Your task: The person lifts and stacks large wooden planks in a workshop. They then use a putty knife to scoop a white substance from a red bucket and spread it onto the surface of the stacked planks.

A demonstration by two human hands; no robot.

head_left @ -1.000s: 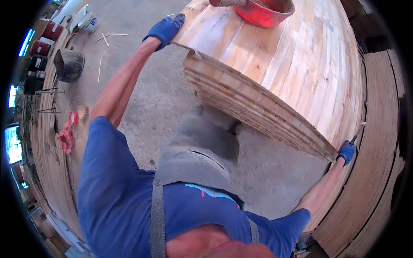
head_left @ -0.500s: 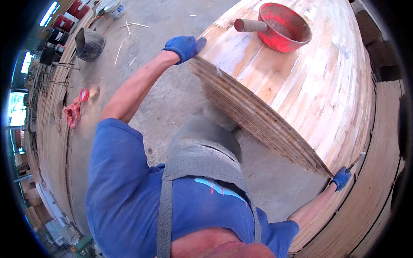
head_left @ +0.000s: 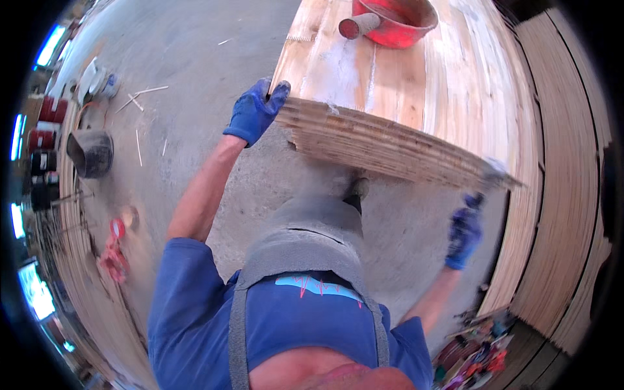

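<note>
"Left hand (head_left: 259, 109)?"
"Fingers closed on the near-left corner of the board (head_left: 396, 88) topping the stack (head_left: 370, 146)."
"Right hand (head_left: 464, 231)?"
"Over open floor (head_left: 409, 240), beyond the edge, fingers wrapped round a blurred tool (head_left: 494, 171)."

Smooth-topped wooden panel (head_left: 398, 84); glossy-sided pan (head_left: 404, 32); matt, rough cloth apron (head_left: 305, 250)

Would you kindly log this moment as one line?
left hand: touching corner of wooden stack | right hand: holding blurred tool | red pan: on stack
</note>
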